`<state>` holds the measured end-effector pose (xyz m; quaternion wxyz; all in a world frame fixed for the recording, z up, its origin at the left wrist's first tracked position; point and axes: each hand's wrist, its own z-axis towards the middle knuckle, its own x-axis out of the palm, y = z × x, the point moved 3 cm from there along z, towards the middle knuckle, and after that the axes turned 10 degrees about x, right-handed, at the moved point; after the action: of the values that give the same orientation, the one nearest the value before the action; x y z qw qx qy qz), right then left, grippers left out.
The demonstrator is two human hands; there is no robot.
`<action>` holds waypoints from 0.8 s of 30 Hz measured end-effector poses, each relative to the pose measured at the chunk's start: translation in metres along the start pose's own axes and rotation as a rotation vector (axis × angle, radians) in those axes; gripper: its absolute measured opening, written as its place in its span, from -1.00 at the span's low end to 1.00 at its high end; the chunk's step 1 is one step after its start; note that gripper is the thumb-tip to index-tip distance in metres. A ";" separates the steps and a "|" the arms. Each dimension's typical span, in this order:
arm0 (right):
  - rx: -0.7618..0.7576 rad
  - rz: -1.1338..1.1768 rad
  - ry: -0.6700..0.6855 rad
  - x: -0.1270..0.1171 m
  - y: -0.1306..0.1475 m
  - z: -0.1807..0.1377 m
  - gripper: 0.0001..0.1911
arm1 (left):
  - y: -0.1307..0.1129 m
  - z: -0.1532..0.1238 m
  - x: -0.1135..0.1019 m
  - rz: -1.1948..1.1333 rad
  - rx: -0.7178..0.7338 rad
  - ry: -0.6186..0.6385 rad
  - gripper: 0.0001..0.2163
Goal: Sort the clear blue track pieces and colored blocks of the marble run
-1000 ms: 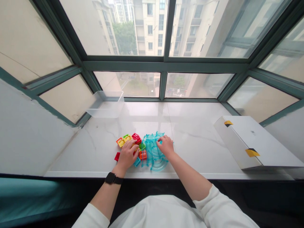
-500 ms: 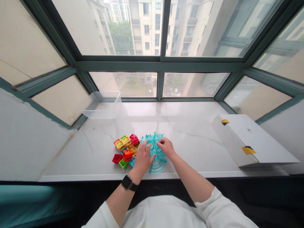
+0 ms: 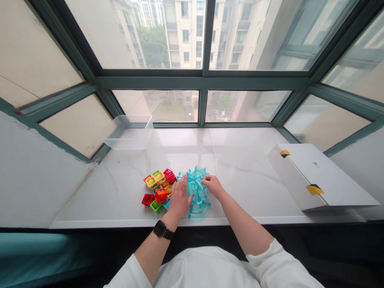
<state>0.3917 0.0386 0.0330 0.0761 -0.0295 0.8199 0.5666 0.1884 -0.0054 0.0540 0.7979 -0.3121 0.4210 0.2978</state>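
Note:
A pile of clear turquoise plastic track pieces (image 3: 198, 206), some curved, lies near the front edge of the sill. On its left side is my left hand (image 3: 179, 198), fingers stretched out and thumb apart, resting between the pile and the colored blocks. My right hand (image 3: 213, 185) is closed in a pinch at the pile's right edge, on one of the turquoise pieces; its fingertips hide much of the grip. Left of my left hand sits a heap of hollow blocks, among them a yellow block (image 3: 151, 183), an orange block (image 3: 161, 195) and a red block (image 3: 147, 199).
A clear plastic bin (image 3: 132, 143) stands at the back left by the window. At the right lies a large white box (image 3: 324, 172) with yellow-and-black tabs. The white marble-look sill (image 3: 246, 192) ends at a front edge before my body.
The turquoise pieces have shifted and turned slightly. My right hand has drawn a little to the right, and my left fingers have straightened upward.

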 end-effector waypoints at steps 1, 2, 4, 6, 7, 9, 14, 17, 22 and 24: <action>0.005 0.006 0.002 0.000 0.000 0.000 -0.77 | -0.001 0.000 0.000 0.007 -0.001 -0.009 -0.13; 0.010 0.012 0.004 0.000 0.000 -0.001 -0.76 | -0.002 0.000 -0.001 0.013 -0.004 -0.020 -0.15; 0.015 0.022 0.011 -0.001 0.000 -0.001 -0.76 | -0.004 0.000 -0.002 0.016 -0.011 -0.037 -0.19; 0.017 0.030 0.025 -0.001 0.000 -0.002 -0.74 | -0.004 0.003 -0.004 0.000 -0.015 -0.042 -0.22; 0.017 0.033 0.035 -0.001 0.000 -0.002 -0.74 | -0.003 0.004 -0.005 -0.014 -0.018 -0.042 -0.21; 0.017 0.036 0.060 -0.002 0.002 -0.003 -0.73 | -0.001 0.010 -0.007 -0.048 -0.024 -0.042 -0.18; 0.014 0.038 0.130 -0.006 0.006 -0.006 -0.74 | 0.007 0.026 -0.011 -0.126 -0.015 -0.024 -0.18; 0.006 0.034 0.158 -0.008 0.006 -0.007 -0.76 | 0.011 0.032 -0.011 -0.124 -0.026 -0.020 -0.22; -0.018 0.026 0.156 -0.012 0.006 -0.006 -0.79 | 0.014 0.034 -0.006 -0.062 -0.015 -0.010 -0.25; -0.035 0.025 0.140 -0.014 0.006 -0.006 -0.79 | 0.014 0.034 -0.005 -0.043 -0.015 -0.008 -0.32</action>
<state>0.4044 0.0351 0.0432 0.0110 -0.0600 0.8135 0.5784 0.1922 0.0281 0.0699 0.8033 -0.3259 0.4090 0.2851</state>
